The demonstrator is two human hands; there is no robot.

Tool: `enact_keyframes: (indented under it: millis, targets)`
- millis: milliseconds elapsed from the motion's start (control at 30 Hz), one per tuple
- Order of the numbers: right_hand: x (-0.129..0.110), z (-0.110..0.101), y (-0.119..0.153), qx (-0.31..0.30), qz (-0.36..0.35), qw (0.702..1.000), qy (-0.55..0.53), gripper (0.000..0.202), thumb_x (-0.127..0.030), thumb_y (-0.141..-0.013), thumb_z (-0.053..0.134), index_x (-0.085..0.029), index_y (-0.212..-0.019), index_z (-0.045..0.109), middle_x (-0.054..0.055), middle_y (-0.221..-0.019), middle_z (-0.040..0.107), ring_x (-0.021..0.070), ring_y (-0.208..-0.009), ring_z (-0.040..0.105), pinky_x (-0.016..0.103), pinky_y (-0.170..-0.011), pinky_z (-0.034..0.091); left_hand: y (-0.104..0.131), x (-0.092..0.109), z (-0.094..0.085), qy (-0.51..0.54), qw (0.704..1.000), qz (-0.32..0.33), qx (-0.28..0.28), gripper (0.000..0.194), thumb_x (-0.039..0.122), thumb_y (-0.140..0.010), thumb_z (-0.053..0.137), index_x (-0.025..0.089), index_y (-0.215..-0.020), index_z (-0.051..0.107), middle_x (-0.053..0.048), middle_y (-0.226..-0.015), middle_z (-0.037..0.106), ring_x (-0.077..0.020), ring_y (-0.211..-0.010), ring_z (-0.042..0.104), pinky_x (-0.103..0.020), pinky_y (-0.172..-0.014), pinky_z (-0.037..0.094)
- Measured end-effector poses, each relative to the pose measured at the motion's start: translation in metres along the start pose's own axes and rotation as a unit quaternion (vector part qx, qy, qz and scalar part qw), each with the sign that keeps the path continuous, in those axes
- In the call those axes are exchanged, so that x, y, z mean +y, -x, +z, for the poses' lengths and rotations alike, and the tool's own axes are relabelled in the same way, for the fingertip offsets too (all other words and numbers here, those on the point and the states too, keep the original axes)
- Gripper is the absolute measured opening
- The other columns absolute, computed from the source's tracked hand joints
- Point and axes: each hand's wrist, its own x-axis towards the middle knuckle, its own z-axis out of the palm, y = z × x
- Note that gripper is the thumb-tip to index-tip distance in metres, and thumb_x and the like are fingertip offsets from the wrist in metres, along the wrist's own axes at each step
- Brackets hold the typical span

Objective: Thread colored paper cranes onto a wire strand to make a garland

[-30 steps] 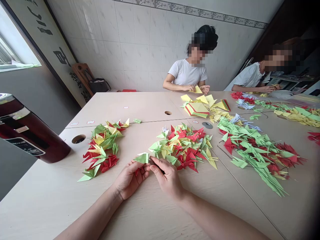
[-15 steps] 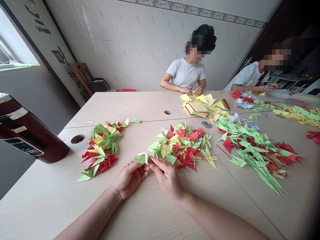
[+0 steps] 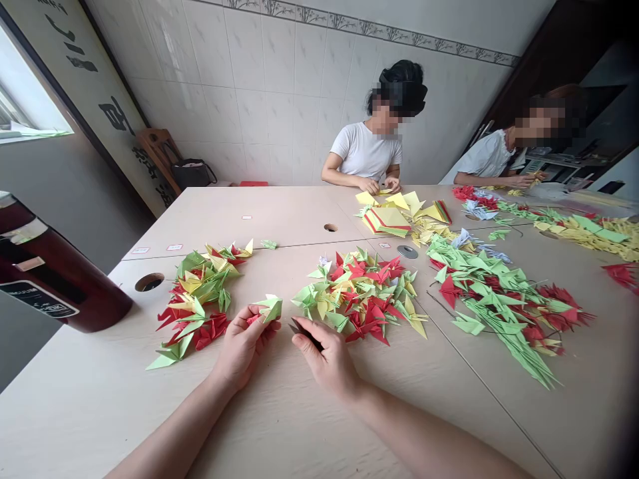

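Note:
My left hand (image 3: 244,346) is closed on a light green folded-paper piece (image 3: 271,308), held up between thumb and fingers; a bit of red paper shows beneath it. In my right hand (image 3: 327,356) is a dark, pointed tool (image 3: 305,332); its kind is mostly hidden by my fingers, and its tip points left, apart from the green paper. Just beyond my right hand lies a heap of red, green and yellow origami cranes (image 3: 372,313). Left of my left hand is a second crane pile (image 3: 200,293) in the same colours.
A dark red vacuum flask (image 3: 64,276) leans into view at left beside a table hole (image 3: 150,282). Green and red folded strips (image 3: 499,293) lie at right. Paper sheets (image 3: 387,221) are stacked near a co-worker (image 3: 367,153); another person (image 3: 492,156) sits farther right.
My hands have moved apart. The green paper has shifted left and tilted in my left hand, and the dark tool in my right hand has come away from it.

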Motion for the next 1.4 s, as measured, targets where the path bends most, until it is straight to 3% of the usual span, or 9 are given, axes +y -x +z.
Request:
enact_keyframes:
  millis: [333, 567, 800, 1000, 1400]
  targets:
    - [0.0002, 0.0, 0.0019, 0.001, 0.031, 0.999, -0.038, 0.028, -0.024, -0.082, 0.054, -0.017, -0.108, 0.061, 0.008, -0.099, 0.067, 0.019, -0.091, 0.063, 0.031, -0.081, 0.053, 0.0011, -0.0054, -0.0028, -0.107, 0.994, 0.037, -0.014, 0.021, 0.026, -0.065, 0.073, 0.016, -0.073, 0.056, 0.002, -0.07, 0.062, -0.0085, -0.062, 0.057, -0.019, -0.059, 0.042]
    - [-0.0022, -0.0014, -0.0016, -0.034, 0.044, 0.996, -0.064, 0.025, -0.023, -0.086, 0.05, -0.017, -0.108, 0.062, 0.006, -0.099, 0.067, 0.0183, -0.091, 0.062, 0.03, -0.083, 0.05, 0.0039, -0.0029, -0.0016, -0.101, 0.993, 0.015, -0.058, 0.02, 0.027, -0.067, 0.071, 0.016, -0.07, 0.055, 0.002, -0.065, 0.059, -0.0098, -0.06, 0.057, -0.02, -0.058, 0.041]
    - [-0.0041, -0.0027, -0.0026, -0.063, 0.048, 0.995, -0.053, 0.028, -0.026, -0.089, 0.045, -0.021, -0.109, 0.063, 0.001, -0.071, 0.062, 0.0156, -0.073, 0.06, 0.025, -0.067, 0.051, 0.0037, -0.0037, -0.004, -0.105, 0.991, 0.001, -0.081, 0.019, 0.026, -0.07, 0.068, 0.016, -0.07, 0.052, 0.003, -0.065, 0.058, -0.0091, -0.062, 0.055, -0.02, -0.062, 0.041]
    - [0.0025, -0.0002, -0.0001, -0.055, 0.052, 0.996, -0.05, 0.029, -0.029, -0.089, 0.045, -0.023, -0.111, 0.063, 0.002, -0.072, 0.06, 0.0122, -0.06, 0.054, 0.021, -0.05, 0.047, 0.0027, -0.0028, -0.0051, -0.099, 0.991, -0.003, -0.09, 0.019, 0.026, -0.07, 0.068, 0.017, -0.072, 0.051, 0.003, -0.067, 0.058, -0.0093, -0.062, 0.056, -0.021, -0.063, 0.04]
    - [0.0041, 0.0009, 0.0004, -0.047, 0.036, 0.997, -0.059, 0.029, -0.028, -0.088, 0.046, -0.024, -0.111, 0.063, 0.002, -0.073, 0.062, 0.0126, -0.062, 0.056, 0.022, -0.054, 0.049, 0.002, -0.0033, -0.0083, -0.093, 0.99, -0.003, -0.103, 0.017, 0.025, -0.07, 0.068, 0.017, -0.074, 0.053, 0.002, -0.067, 0.06, -0.0104, -0.064, 0.056, -0.022, -0.063, 0.039]
